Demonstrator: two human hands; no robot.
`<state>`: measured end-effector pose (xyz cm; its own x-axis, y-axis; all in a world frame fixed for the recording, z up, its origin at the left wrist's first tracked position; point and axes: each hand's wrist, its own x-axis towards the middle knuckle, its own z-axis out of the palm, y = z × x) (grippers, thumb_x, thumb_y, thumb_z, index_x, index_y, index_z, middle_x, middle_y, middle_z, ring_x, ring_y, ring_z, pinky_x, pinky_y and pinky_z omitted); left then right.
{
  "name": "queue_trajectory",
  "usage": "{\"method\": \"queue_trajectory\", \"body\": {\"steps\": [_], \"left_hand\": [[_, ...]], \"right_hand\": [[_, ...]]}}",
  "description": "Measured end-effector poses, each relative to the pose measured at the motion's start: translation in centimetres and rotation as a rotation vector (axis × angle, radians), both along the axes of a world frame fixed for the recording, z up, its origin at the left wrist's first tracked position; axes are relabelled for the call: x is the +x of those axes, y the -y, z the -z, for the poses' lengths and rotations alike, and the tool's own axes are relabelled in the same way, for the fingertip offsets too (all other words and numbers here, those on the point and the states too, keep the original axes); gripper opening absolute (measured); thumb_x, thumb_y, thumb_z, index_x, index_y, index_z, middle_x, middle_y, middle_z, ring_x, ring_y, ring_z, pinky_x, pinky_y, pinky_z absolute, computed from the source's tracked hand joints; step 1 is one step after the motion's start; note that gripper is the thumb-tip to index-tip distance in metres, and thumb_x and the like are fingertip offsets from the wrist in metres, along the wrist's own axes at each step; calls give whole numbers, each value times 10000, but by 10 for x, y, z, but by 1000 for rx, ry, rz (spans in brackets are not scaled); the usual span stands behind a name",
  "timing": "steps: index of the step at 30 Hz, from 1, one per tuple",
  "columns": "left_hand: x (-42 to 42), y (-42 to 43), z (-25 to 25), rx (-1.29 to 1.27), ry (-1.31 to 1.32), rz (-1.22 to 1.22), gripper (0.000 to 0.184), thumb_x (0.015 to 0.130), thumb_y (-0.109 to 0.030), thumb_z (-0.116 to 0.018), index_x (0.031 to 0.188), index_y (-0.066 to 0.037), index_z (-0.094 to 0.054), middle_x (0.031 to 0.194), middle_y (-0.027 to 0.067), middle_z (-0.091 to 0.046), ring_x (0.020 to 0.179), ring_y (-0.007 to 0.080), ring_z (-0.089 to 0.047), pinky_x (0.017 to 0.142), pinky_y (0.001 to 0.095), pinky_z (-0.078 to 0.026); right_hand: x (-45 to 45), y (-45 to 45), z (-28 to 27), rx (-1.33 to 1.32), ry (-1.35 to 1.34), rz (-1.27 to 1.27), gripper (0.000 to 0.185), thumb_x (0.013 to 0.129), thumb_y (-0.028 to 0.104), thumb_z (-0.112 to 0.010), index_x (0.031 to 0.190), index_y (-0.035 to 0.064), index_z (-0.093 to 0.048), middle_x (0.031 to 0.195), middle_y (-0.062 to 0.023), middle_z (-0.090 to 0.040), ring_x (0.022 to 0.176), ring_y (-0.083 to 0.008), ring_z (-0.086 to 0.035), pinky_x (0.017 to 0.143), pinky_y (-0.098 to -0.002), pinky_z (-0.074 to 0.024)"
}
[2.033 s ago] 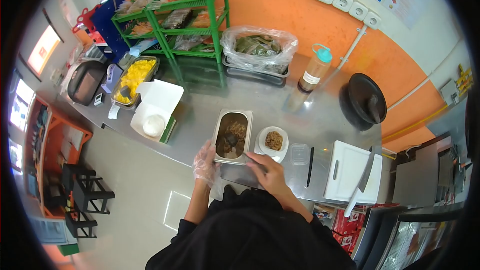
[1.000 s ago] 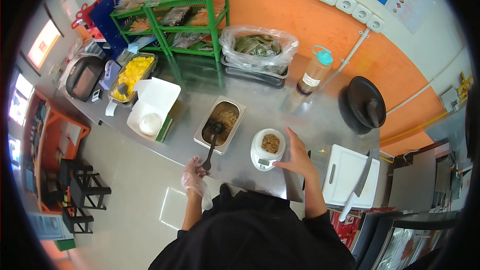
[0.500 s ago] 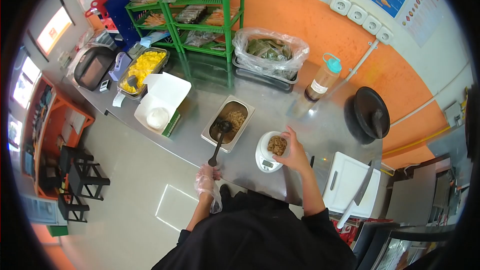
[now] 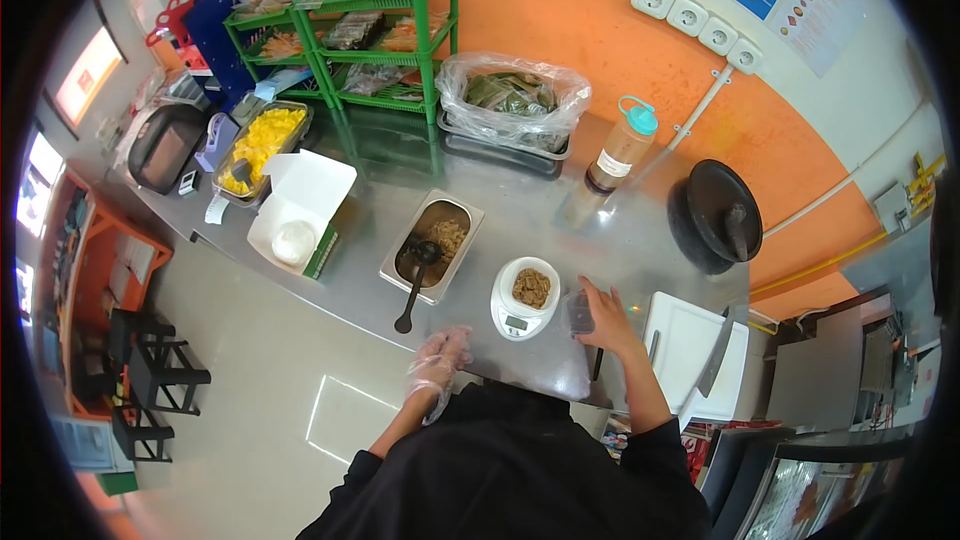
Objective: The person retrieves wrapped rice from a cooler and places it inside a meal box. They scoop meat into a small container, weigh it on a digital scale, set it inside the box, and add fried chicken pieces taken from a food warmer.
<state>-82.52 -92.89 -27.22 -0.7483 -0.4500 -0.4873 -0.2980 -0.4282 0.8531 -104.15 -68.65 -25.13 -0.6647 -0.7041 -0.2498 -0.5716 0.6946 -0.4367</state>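
My left hand [image 4: 438,358], in a clear plastic glove, is off the counter's front edge with its fingers apart and nothing in it. My right hand [image 4: 606,318] is bare and curved around a small clear plastic container [image 4: 578,312], right of the scale. A white kitchen scale [image 4: 517,323] bears a white dish of brown minced food [image 4: 531,287]. Left of it, a metal pan [image 4: 465,240] holds more brown food and a black ladle [image 4: 413,292], whose handle rests over the front rim.
An open white box [image 4: 310,185] with a white round item and a tray of yellow food [image 4: 268,136] lie left. Behind are green racks [image 4: 426,65], a bagged tray [image 4: 520,90] and a bottle [image 4: 620,152]. A stone mortar [image 4: 712,210], cutting board [image 4: 672,325] and knife [image 4: 716,360] are right.
The ladle has been let go and rests in the shifted metal pan. My left hand has moved off its handle. My right hand went from the ladle past the scale to the clear container.
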Motion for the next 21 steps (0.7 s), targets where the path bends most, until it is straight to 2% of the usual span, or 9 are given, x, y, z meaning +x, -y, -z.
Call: {"method": "queue_trajectory", "body": {"steps": [2, 3, 5, 6, 8, 12, 14, 21], "left_hand": [[-2, 0, -2, -50, 10, 41, 303, 934, -283, -567, 1103, -35, -605, 802, 3, -570, 676, 79, -540, 601, 213, -421], [-3, 1, 0, -51, 8, 38, 303, 934, -283, -567, 1103, -35, -605, 802, 3, -570, 676, 79, -540, 601, 213, -421], [-1, 0, 4, -9, -37, 16, 296, 934, -283, -569, 1102, -44, -610, 814, 2, -570, 679, 78, -539, 608, 211, -424], [0, 0, 4, -8, -36, 11, 296, 934, -283, -569, 1102, -44, -610, 814, 2, -570, 679, 78, -539, 608, 211, -424], [2, 1, 2, -27, -11, 17, 305, 943, -305, -557, 1108, -54, -615, 830, -6, -583, 704, 78, -540, 647, 216, -444], [3, 0, -2, -23, -11, -3, 300, 946, -303, -553, 1101, -55, -618, 823, -12, -582, 702, 75, -536, 650, 213, -441], [4, 1, -4, -63, -2, 14, 296, 948, -303, -550, 1096, -56, -620, 815, -16, -582, 698, 72, -532, 642, 211, -438], [7, 4, 0, -88, 12, -19, 306, 944, -320, -553, 1091, -61, -625, 818, -14, -584, 690, 67, -528, 632, 210, -435]], "right_hand": [[-3, 0, -14, -178, 5, 33, 1064, 554, 157, -832, 1436, 87, -242, 1255, -172, -454, 1218, -325, -428, 1067, -498, -292], [-4, 3, -25, -179, 3, 29, 1064, 554, 157, -832, 1436, 87, -242, 1255, -172, -454, 1218, -325, -428, 1067, -498, -292], [-5, 12, -43, -507, -80, 33, 882, 585, 150, -828, 1341, 84, -377, 1203, -156, -468, 1165, -321, -453, 1032, -456, -333], [-5, 19, -41, -506, -78, 28, 882, 585, 150, -828, 1341, 84, -377, 1203, -156, -468, 1165, -321, -453, 1032, -456, -333], [0, 42, -29, -986, -10, -21, 702, 611, 160, -829, 1207, 102, -462, 1266, -153, -469, 1230, -342, -420, 1036, -440, -322], [17, 72, -12, -1002, 5, -143, 606, 614, 178, -838, 1108, 120, -491, 1323, -152, -465, 1291, -372, -370, 1057, -456, -286], [19, 73, -5, -806, -186, -128, 631, 592, 187, -848, 1109, 124, -492, 1357, -158, -457, 1337, -375, -323, 1071, -473, -250], [10, 66, 17, -830, -123, -33, 666, 564, 207, -863, 1115, 131, -497, 1325, -136, -483, 1260, -336, -383, 1041, -484, -243]]}}
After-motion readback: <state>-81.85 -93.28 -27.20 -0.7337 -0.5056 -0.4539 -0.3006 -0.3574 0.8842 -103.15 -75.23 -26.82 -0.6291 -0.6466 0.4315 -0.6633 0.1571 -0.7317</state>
